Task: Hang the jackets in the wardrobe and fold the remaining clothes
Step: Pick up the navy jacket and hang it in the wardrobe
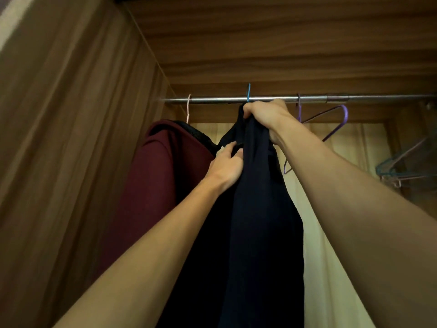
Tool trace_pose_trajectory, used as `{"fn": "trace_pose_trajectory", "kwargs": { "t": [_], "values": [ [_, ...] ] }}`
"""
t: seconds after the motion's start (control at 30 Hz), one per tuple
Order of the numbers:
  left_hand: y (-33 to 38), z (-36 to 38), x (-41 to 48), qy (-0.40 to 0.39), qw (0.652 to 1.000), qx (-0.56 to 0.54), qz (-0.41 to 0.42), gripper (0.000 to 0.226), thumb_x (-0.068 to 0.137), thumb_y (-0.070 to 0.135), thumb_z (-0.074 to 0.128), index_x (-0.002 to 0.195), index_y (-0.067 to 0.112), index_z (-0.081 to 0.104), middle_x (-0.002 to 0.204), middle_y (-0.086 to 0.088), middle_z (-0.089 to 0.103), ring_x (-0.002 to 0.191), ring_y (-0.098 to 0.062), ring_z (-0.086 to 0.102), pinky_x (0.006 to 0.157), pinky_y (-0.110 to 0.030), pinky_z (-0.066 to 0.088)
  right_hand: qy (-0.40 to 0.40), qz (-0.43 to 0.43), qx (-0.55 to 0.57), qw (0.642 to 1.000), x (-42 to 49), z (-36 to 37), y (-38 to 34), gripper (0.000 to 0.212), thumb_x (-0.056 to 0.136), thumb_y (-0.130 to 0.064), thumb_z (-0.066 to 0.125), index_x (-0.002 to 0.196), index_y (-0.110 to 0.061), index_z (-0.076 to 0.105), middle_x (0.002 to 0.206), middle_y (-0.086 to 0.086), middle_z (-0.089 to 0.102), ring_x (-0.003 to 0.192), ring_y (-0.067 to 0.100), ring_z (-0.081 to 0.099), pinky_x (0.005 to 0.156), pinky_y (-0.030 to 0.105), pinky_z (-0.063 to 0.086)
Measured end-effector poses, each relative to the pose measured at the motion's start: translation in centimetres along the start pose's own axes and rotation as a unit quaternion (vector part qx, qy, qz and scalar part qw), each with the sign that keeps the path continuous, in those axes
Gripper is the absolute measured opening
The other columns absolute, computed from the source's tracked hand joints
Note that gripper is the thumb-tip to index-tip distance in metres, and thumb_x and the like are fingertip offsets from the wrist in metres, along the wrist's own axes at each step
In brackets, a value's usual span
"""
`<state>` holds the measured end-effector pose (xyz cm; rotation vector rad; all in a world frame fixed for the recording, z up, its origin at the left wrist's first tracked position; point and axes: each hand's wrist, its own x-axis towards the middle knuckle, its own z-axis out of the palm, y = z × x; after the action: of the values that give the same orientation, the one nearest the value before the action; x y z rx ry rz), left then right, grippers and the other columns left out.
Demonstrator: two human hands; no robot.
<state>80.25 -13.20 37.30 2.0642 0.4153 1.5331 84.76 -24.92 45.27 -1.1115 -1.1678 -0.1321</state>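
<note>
A dark navy jacket hangs down the middle of the wardrobe from a blue hanger hooked over the metal rail. My right hand grips the top of the jacket just under the rail, at the hanger's neck. My left hand pinches the jacket's collar edge lower down on its left side. A maroon jacket hangs to the left on a pale pink hanger. Most of the blue hanger is hidden by cloth and my hand.
An empty purple hanger hangs on the rail right of my hand. Further right, teal and pale hangers cluster near the edge. The wardrobe's wooden side wall stands close on the left; its wooden top is overhead.
</note>
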Motion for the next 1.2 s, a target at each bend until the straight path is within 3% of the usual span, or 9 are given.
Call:
{"fn": "trace_pose_trajectory", "kwargs": {
  "t": [0.07, 0.17, 0.33, 0.5, 0.7, 0.77, 0.9, 1.03, 1.2],
  "values": [
    [-0.8, 0.2, -0.1, -0.009, 1.000, 0.009, -0.006, 0.071, 0.085, 0.065, 0.036, 0.150, 0.038, 0.036, 0.150, 0.003, 0.049, 0.138, -0.022, 0.044, 0.116, -0.044, 0.035, 0.000, 0.015, -0.011, 1.000, 0.0, 0.5, 0.8, 0.015, 0.077, -0.007, 0.071, 0.084, -0.008, 0.057, 0.084, 0.009, 0.065, 0.072, 0.021, 0.066, 0.065, 0.031, 0.056],
    [-1.7, 0.4, -1.2, -0.009, 1.000, 0.021, -0.006, 0.060, 0.097, 0.059, 0.034, 0.150, 0.031, 0.039, 0.148, 0.000, 0.050, 0.138, -0.023, 0.045, 0.116, -0.043, 0.035, 0.006, 0.027, -0.034, 0.999, -0.7, 1.7, 2.5, 0.014, 0.074, -0.007, 0.070, 0.078, -0.008, 0.056, 0.083, 0.009, 0.066, 0.076, 0.024, 0.068, 0.079, 0.038, 0.061],
    [-2.8, 0.5, -4.0, 0.013, 0.997, 0.075, 0.034, 0.051, 0.107, 0.042, 0.032, 0.154, 0.023, 0.035, 0.159, -0.004, 0.037, 0.148, -0.022, 0.030, 0.121, -0.036, 0.023, 0.076, 0.002, -0.049, 0.996, -1.9, 2.4, 3.0, 0.016, 0.081, -0.031, 0.063, 0.075, -0.019, 0.055, 0.090, 0.001, 0.067, 0.089, 0.024, 0.067, 0.087, 0.039, 0.058],
    [-3.5, 0.3, -5.9, 0.014, 0.983, 0.162, 0.090, 0.050, 0.105, 0.036, 0.038, 0.150, 0.015, 0.039, 0.159, -0.013, 0.032, 0.146, -0.030, 0.031, 0.120, -0.040, 0.027, 0.145, -0.090, -0.181, 0.969, -4.8, 1.5, 3.5, 0.034, 0.087, -0.047, 0.055, 0.082, -0.014, 0.062, 0.089, 0.000, 0.064, 0.085, 0.021, 0.059, 0.069, 0.030, 0.042],
    [-2.6, 0.7, -12.0, -0.004, 0.968, 0.202, 0.146, 0.047, 0.103, 0.027, 0.042, 0.147, 0.013, 0.039, 0.164, -0.019, 0.012, 0.149, -0.032, 0.018, 0.119, -0.044, 0.026, 0.171, -0.171, -0.309, 0.920, -11.8, -2.1, 4.2, 0.031, 0.099, -0.044, 0.049, 0.097, -0.018, 0.066, 0.085, -0.006, 0.062, 0.082, 0.012, 0.055, 0.066, 0.025, 0.033],
    [-2.5, 1.0, -14.5, -0.013, 0.964, 0.201, 0.172, 0.046, 0.102, 0.024, 0.043, 0.146, 0.011, 0.039, 0.163, -0.021, 0.011, 0.149, -0.034, 0.016, 0.118, -0.045, 0.027, 0.163, -0.163, -0.342, 0.911, -14.6, -3.2, 4.6, 0.031, 0.102, -0.044, 0.046, 0.095, -0.018, 0.063, 0.082, -0.007, 0.061, 0.077, 0.009, 0.055, 0.062, 0.025, 0.033],
    [-2.1, 1.4, -19.3, -0.061, 0.964, 0.184, 0.180, 0.053, 0.102, 0.024, 0.042, 0.152, 0.010, 0.031, 0.163, -0.019, 0.015, 0.148, -0.032, 0.020, 0.118, -0.042, 0.028, 0.146, -0.128, -0.394, 0.898, -19.8, -4.9, 5.3, 0.036, 0.103, -0.040, 0.046, 0.105, -0.012, 0.068, 0.094, 0.002, 0.070, 0.087, 0.019, 0.064, 0.078, 0.033, 0.047],
    [-1.7, 0.7, -23.6, -0.093, 0.966, 0.168, 0.172, 0.054, 0.100, 0.022, 0.044, 0.152, 0.011, 0.030, 0.157, -0.017, 0.028, 0.142, -0.031, 0.032, 0.112, -0.041, 0.038, 0.123, -0.115, -0.444, 0.880, -25.2, -6.4, 5.6, 0.027, 0.104, -0.030, 0.046, 0.101, -0.015, 0.068, 0.089, -0.008, 0.064, 0.083, 0.010, 0.060, 0.075, 0.026, 0.045],
    [-0.3, 1.4, -29.6, -0.105, 0.965, 0.136, 0.200, 0.053, 0.096, 0.018, 0.049, 0.147, 0.009, 0.038, 0.148, -0.012, 0.039, 0.129, -0.028, 0.045, 0.098, -0.040, 0.049, 0.077, -0.010, -0.532, 0.843, -34.2, -9.9, 7.2, 0.030, 0.098, -0.021, 0.053, 0.125, -0.011, 0.062, 0.116, 0.004, 0.064, 0.102, 0.016, 0.062, 0.090, 0.033, 0.053]
  ]
}}
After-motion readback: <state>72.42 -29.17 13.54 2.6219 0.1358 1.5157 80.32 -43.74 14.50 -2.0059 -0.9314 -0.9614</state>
